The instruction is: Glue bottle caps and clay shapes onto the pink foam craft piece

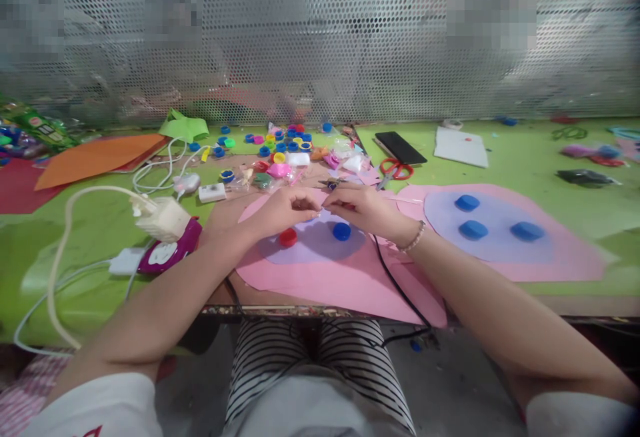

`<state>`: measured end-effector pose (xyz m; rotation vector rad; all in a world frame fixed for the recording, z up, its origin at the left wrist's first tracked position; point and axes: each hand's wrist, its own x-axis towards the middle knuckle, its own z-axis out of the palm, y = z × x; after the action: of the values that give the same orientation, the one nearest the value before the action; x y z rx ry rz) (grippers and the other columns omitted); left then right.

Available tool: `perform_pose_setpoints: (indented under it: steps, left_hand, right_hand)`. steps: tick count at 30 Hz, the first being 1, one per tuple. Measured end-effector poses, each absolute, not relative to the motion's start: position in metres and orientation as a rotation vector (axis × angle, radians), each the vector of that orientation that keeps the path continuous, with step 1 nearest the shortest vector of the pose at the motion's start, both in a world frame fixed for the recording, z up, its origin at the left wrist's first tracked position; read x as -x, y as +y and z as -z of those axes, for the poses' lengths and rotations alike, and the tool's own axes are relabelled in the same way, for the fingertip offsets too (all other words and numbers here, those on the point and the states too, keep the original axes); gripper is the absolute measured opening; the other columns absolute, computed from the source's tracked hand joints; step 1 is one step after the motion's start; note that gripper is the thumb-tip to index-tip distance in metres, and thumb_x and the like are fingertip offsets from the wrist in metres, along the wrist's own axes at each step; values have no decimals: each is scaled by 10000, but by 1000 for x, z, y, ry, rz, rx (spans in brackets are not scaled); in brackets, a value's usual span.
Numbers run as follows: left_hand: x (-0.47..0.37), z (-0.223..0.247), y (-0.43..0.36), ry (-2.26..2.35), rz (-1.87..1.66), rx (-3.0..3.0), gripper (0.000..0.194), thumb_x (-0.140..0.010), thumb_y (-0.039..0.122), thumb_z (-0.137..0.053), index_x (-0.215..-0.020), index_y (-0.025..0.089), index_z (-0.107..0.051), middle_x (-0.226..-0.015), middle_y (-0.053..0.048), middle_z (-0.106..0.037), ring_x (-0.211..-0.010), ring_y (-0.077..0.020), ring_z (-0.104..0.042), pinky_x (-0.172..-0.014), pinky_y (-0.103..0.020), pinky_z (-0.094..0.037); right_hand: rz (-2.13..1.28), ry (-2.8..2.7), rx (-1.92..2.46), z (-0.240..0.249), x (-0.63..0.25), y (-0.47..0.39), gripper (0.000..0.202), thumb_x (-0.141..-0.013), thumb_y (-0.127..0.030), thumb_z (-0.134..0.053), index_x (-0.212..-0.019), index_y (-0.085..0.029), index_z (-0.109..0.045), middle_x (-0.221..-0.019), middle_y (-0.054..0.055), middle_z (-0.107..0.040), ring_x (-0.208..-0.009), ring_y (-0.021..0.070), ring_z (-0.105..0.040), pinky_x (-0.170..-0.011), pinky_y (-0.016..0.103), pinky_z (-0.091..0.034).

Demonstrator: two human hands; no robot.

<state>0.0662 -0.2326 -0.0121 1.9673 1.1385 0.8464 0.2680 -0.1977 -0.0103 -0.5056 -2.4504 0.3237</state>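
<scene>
Over a lilac paper oval (320,250) on a pink paper shape (295,278), my two hands meet with their fingertips almost touching. My left hand (294,210) is closed in a pinch; whatever it holds is too small to name. Pinched likewise, my right hand (364,209) hides what is in its fingers. Below them a red bottle cap (288,238) and a blue bottle cap (342,231) rest on the lilac paper; a bit of blue shows under the fingers. A thin pale stick (407,199) lies beside my right hand.
A second pink paper (575,257) with blue caps (473,230) lies right. Behind are red-handled scissors (397,169), a black phone (400,148) and several loose caps (280,147). A plug adapter (163,218) and cables stand left; a black cord (397,284) crosses the front edge.
</scene>
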Motion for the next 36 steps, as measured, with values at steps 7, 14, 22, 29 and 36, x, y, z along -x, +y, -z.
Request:
perform_pose_setpoints:
  steps: [7,14,22,29,36]
  left_hand:
    - [-68,14,-237,1092,-825,-1966,162,-680,214,-640,-832,169,-609,-842,-44,-662,-723,-105,-602,-651,-241,-495]
    - [-70,11,-241,1109,-925,-2355,62,-748,163,-554,-766,173,-612,-770,-18,-639,-729,-105,-572,-717,-267,-463]
    - [-72,11,-245,1181,-969,-2425,69,-746,237,-601,-761,176,-573,-743,-5,-605,-677,-99,-532,-668,-252,-445]
    - [-73,11,-245,1194,-976,-2308,65,-787,219,-543,-748,187,-585,-718,-5,-618,-674,-98,-539,-665,-240,-441]
    - [-73,12,-245,1255,-1042,-2195,115,-787,196,-526,-828,183,-633,-787,-23,-661,-702,-92,-574,-655,-224,-456]
  right_hand:
    - [-330,-2428,520,10,-266,-200,102,-813,-113,-524,-818,-155,-617,-736,38,-610,-685,120,-543,-614,238,-429]
    - [-472,-2362,525,14,-264,-200,86,-782,-95,-540,-798,-156,-598,-686,8,-588,-595,92,-508,-541,210,-396]
    - [-525,-2339,568,14,-264,-199,49,-787,-134,-546,-791,-162,-585,-683,3,-567,-585,87,-499,-536,211,-395]
    - [-499,-2347,570,13,-266,-197,40,-795,-153,-547,-783,-161,-584,-711,14,-568,-600,88,-507,-546,215,-403]
    - [-487,-2367,549,13,-266,-198,40,-805,-157,-548,-789,-162,-583,-720,13,-576,-602,85,-515,-550,211,-410]
